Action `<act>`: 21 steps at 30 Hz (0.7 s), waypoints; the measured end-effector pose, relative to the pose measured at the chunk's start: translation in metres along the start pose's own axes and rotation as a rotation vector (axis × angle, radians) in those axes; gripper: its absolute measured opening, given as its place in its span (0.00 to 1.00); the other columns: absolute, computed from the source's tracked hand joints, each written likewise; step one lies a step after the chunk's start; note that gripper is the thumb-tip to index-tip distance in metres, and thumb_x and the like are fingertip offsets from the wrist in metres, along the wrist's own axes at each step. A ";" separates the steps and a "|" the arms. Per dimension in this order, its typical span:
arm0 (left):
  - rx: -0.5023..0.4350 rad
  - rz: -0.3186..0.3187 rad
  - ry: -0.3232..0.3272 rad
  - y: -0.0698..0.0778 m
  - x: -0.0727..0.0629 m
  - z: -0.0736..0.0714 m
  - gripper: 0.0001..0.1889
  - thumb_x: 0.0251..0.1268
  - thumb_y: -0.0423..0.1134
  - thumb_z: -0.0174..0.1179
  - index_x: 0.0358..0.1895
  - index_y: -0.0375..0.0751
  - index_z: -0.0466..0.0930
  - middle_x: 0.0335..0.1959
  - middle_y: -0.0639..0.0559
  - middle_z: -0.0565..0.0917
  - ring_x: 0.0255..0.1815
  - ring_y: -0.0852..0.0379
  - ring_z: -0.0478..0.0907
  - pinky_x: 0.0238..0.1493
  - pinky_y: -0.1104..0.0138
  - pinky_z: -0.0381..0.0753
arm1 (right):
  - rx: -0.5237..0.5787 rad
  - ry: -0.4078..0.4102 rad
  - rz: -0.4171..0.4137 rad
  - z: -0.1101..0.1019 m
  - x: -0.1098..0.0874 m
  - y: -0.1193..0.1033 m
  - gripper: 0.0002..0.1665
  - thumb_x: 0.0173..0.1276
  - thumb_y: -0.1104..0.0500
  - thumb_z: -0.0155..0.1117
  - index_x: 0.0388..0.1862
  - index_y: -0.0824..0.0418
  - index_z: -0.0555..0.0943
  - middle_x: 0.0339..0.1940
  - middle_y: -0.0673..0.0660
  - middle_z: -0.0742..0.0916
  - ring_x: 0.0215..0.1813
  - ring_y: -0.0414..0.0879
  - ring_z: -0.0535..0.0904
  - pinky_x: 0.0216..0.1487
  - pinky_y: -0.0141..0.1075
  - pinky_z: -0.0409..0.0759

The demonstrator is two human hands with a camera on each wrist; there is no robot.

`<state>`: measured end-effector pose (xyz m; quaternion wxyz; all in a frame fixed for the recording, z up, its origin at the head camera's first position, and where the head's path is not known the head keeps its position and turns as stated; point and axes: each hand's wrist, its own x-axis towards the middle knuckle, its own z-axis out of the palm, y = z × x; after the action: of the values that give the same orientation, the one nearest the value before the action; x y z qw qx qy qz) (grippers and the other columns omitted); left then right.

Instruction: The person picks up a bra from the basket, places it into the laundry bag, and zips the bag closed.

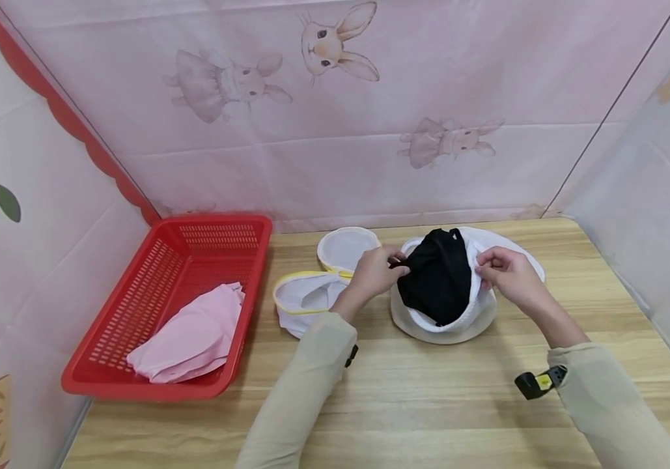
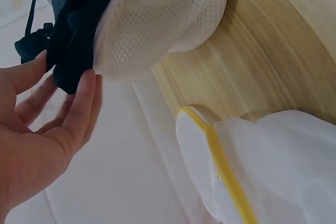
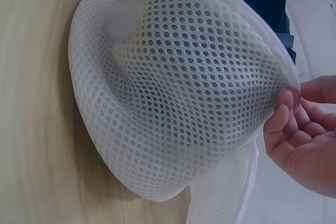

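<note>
A round white mesh laundry bag (image 1: 448, 336) stands on the table with its zippered lid folded back behind it. Inside its mouth sits a black garment (image 1: 437, 280), bunched up and rising over the rim; a thin strap (image 2: 32, 9) shows in the left wrist view. My left hand (image 1: 374, 270) pinches the garment's left edge between thumb and fingers. At the opposite side, my right hand (image 1: 510, 277) pinches the bag's zippered rim (image 3: 286, 69). Through the mesh, dark fabric shows in the right wrist view. The garment's lower part is hidden inside the bag.
Left of the mesh bag, a smaller white bag (image 1: 293, 320) with yellow zipper trim lies with its round lid (image 1: 346, 247) flipped back. Further left, a red plastic basket (image 1: 141, 392) holds folded pink cloth (image 1: 194, 335). A rabbit-print curtain (image 1: 335, 169) hangs behind the wooden table (image 1: 422, 404).
</note>
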<state>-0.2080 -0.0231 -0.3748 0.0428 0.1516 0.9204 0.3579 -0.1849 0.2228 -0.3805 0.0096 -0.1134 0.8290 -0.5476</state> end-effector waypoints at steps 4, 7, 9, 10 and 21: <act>-0.113 -0.087 -0.030 0.000 -0.001 0.002 0.12 0.55 0.38 0.64 0.43 0.40 0.80 0.38 0.48 0.83 0.37 0.57 0.79 0.35 0.72 0.76 | 0.003 -0.016 0.014 0.001 0.000 -0.001 0.06 0.63 0.72 0.54 0.36 0.77 0.69 0.20 0.52 0.78 0.20 0.39 0.75 0.23 0.32 0.77; -0.234 -0.137 -0.029 0.001 0.000 0.004 0.12 0.52 0.32 0.65 0.41 0.36 0.79 0.36 0.46 0.82 0.28 0.58 0.81 0.29 0.75 0.77 | 0.002 -0.036 0.032 0.002 -0.001 -0.001 0.07 0.63 0.71 0.54 0.37 0.76 0.68 0.18 0.55 0.79 0.20 0.41 0.75 0.24 0.33 0.78; -0.295 -0.165 -0.015 0.002 0.001 0.006 0.10 0.51 0.29 0.65 0.39 0.34 0.79 0.33 0.45 0.83 0.24 0.58 0.81 0.25 0.75 0.78 | -0.021 -0.041 0.062 0.002 -0.003 -0.002 0.09 0.63 0.70 0.56 0.38 0.74 0.68 0.18 0.55 0.79 0.19 0.41 0.76 0.24 0.33 0.78; -0.315 -0.176 -0.006 0.002 0.001 0.007 0.10 0.50 0.28 0.64 0.38 0.33 0.79 0.32 0.45 0.83 0.23 0.58 0.81 0.24 0.75 0.78 | -0.031 -0.046 0.081 0.002 -0.004 -0.002 0.10 0.62 0.69 0.57 0.38 0.74 0.68 0.17 0.55 0.80 0.19 0.42 0.76 0.24 0.34 0.78; -0.331 -0.209 0.061 0.007 0.001 0.010 0.06 0.49 0.26 0.64 0.32 0.33 0.79 0.28 0.47 0.83 0.20 0.58 0.81 0.21 0.76 0.77 | -0.062 -0.190 0.174 0.000 -0.025 -0.007 0.10 0.58 0.72 0.59 0.33 0.75 0.67 0.19 0.58 0.80 0.20 0.44 0.77 0.24 0.38 0.80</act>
<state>-0.2049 -0.0110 -0.3776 0.0764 0.0352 0.8606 0.5023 -0.1597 0.2245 -0.3765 0.1320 -0.0927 0.8475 -0.5058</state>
